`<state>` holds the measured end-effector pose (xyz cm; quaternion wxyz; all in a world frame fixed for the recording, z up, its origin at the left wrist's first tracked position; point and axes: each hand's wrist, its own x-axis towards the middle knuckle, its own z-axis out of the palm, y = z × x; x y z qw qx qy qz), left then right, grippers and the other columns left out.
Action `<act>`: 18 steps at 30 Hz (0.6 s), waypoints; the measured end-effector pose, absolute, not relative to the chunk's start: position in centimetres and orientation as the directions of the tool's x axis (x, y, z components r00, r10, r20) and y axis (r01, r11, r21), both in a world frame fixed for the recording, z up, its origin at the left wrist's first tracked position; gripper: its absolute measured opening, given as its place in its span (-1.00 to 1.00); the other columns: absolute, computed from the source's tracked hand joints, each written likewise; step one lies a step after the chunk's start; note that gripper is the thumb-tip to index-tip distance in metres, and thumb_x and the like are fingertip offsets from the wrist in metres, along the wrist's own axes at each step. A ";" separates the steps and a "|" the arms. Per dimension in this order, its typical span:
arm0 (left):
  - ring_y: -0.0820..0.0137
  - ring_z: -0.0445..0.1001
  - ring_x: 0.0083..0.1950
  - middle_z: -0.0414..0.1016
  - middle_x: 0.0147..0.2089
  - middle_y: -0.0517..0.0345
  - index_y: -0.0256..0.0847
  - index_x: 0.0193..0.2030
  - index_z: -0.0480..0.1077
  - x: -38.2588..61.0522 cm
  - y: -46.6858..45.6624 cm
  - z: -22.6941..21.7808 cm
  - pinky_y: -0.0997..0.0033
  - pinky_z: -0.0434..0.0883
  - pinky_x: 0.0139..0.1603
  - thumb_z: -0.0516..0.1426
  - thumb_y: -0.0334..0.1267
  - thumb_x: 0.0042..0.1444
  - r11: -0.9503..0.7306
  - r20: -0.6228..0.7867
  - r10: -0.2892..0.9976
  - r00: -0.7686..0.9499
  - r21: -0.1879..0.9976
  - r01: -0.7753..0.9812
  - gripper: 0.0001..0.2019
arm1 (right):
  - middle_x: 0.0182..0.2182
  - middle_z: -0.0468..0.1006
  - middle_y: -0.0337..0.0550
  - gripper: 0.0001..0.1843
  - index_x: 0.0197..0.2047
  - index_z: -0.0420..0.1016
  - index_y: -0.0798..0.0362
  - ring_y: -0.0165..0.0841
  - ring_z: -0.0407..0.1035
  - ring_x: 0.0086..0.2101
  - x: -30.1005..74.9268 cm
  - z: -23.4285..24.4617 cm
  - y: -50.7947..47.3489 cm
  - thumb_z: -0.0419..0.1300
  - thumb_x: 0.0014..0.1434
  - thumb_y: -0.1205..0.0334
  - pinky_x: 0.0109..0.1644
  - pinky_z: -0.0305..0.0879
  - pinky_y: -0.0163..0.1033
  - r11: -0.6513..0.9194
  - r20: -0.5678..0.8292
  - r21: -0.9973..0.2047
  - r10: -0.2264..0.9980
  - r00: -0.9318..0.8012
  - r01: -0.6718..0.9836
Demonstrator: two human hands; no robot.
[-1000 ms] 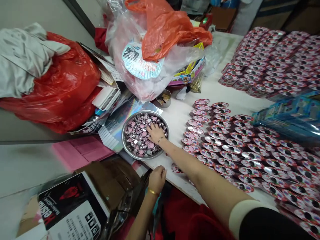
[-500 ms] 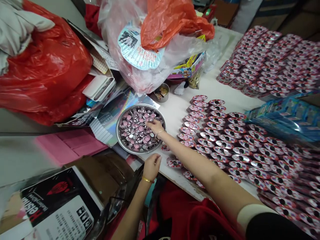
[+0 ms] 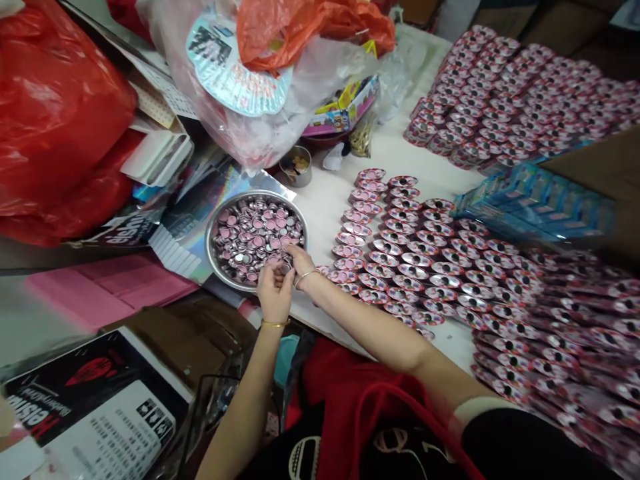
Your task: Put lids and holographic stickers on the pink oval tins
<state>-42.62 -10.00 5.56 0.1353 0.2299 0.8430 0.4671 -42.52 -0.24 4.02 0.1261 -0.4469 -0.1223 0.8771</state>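
A round metal bowl holds a heap of small pink and silver discs. My left hand and my right hand meet at the bowl's near rim, fingertips touching. The left hand's fingers are curled upward, with a gold bangle on the wrist. My right hand's fingers are pinched together against them, a thin bracelet on its wrist. What lies between the fingers is too small to make out. Rows of pink oval packets cover the white table just right of my hands.
A small tin stands behind the bowl. Red bag, clear bag and orange bag pile up at the back left. Blue packs and more packets lie right. Pink sheets and boxes sit lower left.
My right hand drew back from the middle of the bowl to its near rim. My left hand rose from the table edge to meet it. The view shifted right and down.
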 end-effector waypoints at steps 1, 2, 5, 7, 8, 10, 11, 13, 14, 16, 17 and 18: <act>0.51 0.35 -0.38 0.37 -0.24 0.13 -0.21 -0.10 0.37 -42.0 -10.1 5.8 0.51 0.36 -0.40 0.18 -0.08 0.10 0.470 0.022 0.548 -0.836 0.819 0.329 -0.70 | -0.64 0.38 -0.41 -0.82 -0.43 0.33 0.04 -0.49 0.25 -0.59 -41.4 4.2 -0.6 0.28 -0.01 0.22 -0.49 0.28 -0.39 -0.944 -0.755 -0.298 0.324 -0.570 -0.141; 0.48 0.37 -0.35 0.38 -0.24 0.12 -0.21 -0.10 0.38 -41.2 -10.1 6.1 0.47 0.38 -0.35 0.17 -0.10 0.13 0.469 0.062 0.587 -0.807 0.787 0.402 -0.72 | -0.62 0.40 -0.39 -0.84 -0.40 0.36 0.04 -0.48 0.26 -0.58 -40.1 4.3 -0.9 0.28 -0.01 0.22 -0.49 0.28 -0.38 -0.951 -0.757 -0.264 0.309 -0.576 -0.163; 0.33 0.43 -0.14 0.46 -0.17 0.01 -0.22 -0.08 0.39 -38.1 -9.7 7.0 0.29 0.38 -0.09 0.13 -0.17 0.17 0.407 0.174 0.721 -0.671 0.677 0.613 -0.77 | -0.57 0.48 -0.32 -0.87 -0.35 0.42 0.05 -0.46 0.31 -0.55 -36.0 4.4 -1.0 0.25 0.01 0.22 -0.49 0.30 -0.37 -0.969 -0.766 -0.126 0.231 -0.599 -0.213; 0.24 0.42 -0.02 0.50 -0.11 -0.04 -0.21 -0.08 0.40 -35.8 -9.0 7.5 0.20 0.33 0.04 0.13 -0.18 0.17 0.364 0.190 0.782 -0.594 0.635 0.682 -0.77 | -0.56 0.49 -0.31 -0.87 -0.36 0.43 0.05 -0.45 0.34 -0.54 -33.1 4.2 -0.5 0.25 0.02 0.19 -0.47 0.32 -0.37 -0.965 -0.773 -0.075 0.215 -0.597 -0.252; 0.23 0.42 -0.01 0.51 -0.09 -0.03 -0.20 -0.07 0.41 -34.7 -8.6 7.6 0.19 0.32 0.05 0.14 -0.17 0.16 0.347 0.180 0.799 -0.573 0.640 0.686 -0.76 | -0.55 0.50 -0.30 -0.86 -0.37 0.43 0.05 -0.44 0.35 -0.53 -31.6 4.0 -0.1 0.25 0.03 0.18 -0.47 0.32 -0.36 -0.959 -0.774 -0.077 0.229 -0.590 -0.271; 0.26 0.44 -0.05 0.53 -0.11 -0.01 -0.18 -0.05 0.41 -33.0 -8.0 7.5 0.22 0.34 0.01 0.15 -0.14 0.15 0.322 0.133 0.809 -0.573 0.715 0.620 -0.74 | -0.53 0.51 -0.29 -0.85 -0.37 0.43 0.04 -0.44 0.38 -0.51 -28.4 3.6 0.9 0.25 0.03 0.16 -0.49 0.31 -0.36 -0.947 -0.772 -0.128 0.281 -0.570 -0.293; 0.29 0.45 -0.08 0.53 -0.12 0.00 -0.18 -0.04 0.40 -32.5 -7.8 7.2 0.27 0.36 -0.03 0.14 -0.13 0.16 0.322 0.097 0.789 -0.607 0.776 0.542 -0.72 | -0.52 0.52 -0.29 -0.85 -0.36 0.43 0.04 -0.44 0.38 -0.51 -26.8 3.4 1.4 0.26 0.03 0.15 -0.51 0.29 -0.37 -0.945 -0.771 -0.163 0.302 -0.561 -0.284; 0.37 0.48 -0.18 0.52 -0.14 0.01 -0.20 -0.01 0.38 -31.9 -7.8 6.2 0.37 0.40 -0.18 0.09 -0.09 0.19 0.355 -0.033 0.692 -0.721 0.885 0.300 -0.70 | -0.51 0.51 -0.28 -0.82 -0.34 0.44 0.04 -0.46 0.37 -0.53 -23.5 3.3 2.4 0.28 0.02 0.15 -0.59 0.21 -0.41 -0.948 -0.770 -0.231 0.315 -0.554 -0.218; 0.40 0.49 -0.24 0.52 -0.17 0.02 -0.20 -0.02 0.37 -31.9 -8.1 5.5 0.43 0.40 -0.27 0.08 -0.07 0.19 0.386 -0.128 0.624 -0.771 0.908 0.162 -0.68 | -0.50 0.51 -0.27 -0.81 -0.33 0.44 0.04 -0.47 0.36 -0.54 -21.9 3.3 2.7 0.29 0.01 0.14 -0.63 0.15 -0.43 -0.949 -0.766 -0.267 0.316 -0.559 -0.170; 0.45 0.46 -0.38 0.51 -0.27 0.09 -0.21 -0.09 0.38 -32.0 -8.7 4.2 0.50 0.33 -0.45 0.07 -0.04 0.17 0.464 -0.314 0.510 -0.801 0.884 -0.050 -0.69 | -0.45 0.52 -0.23 -0.76 -0.32 0.44 0.06 -0.48 0.35 -0.56 -19.1 3.4 3.1 0.33 -0.02 0.12 -0.68 0.04 -0.46 -0.939 -0.756 -0.336 0.319 -0.571 -0.080; 0.47 0.44 -0.43 0.49 -0.33 0.12 -0.21 -0.15 0.39 -32.1 -9.0 3.5 0.52 0.30 -0.50 0.07 -0.04 0.15 0.509 -0.382 0.484 -0.787 0.855 -0.102 -0.71 | -0.43 0.53 -0.21 -0.74 -0.31 0.44 0.06 -0.49 0.34 -0.56 -17.9 3.5 3.2 0.35 -0.03 0.12 -0.69 0.00 -0.46 -0.931 -0.753 -0.362 0.323 -0.573 -0.049; 0.48 0.42 -0.47 0.47 -0.39 0.16 -0.21 -0.21 0.39 -32.2 -9.2 3.0 0.52 0.28 -0.52 0.08 -0.06 0.13 0.553 -0.429 0.475 -0.769 0.825 -0.118 -0.74 | -0.41 0.54 -0.19 -0.72 -0.31 0.44 0.06 -0.50 0.32 -0.57 -17.0 3.6 3.1 0.37 -0.05 0.11 -0.70 -0.03 -0.47 -0.925 -0.753 -0.378 0.321 -0.574 -0.021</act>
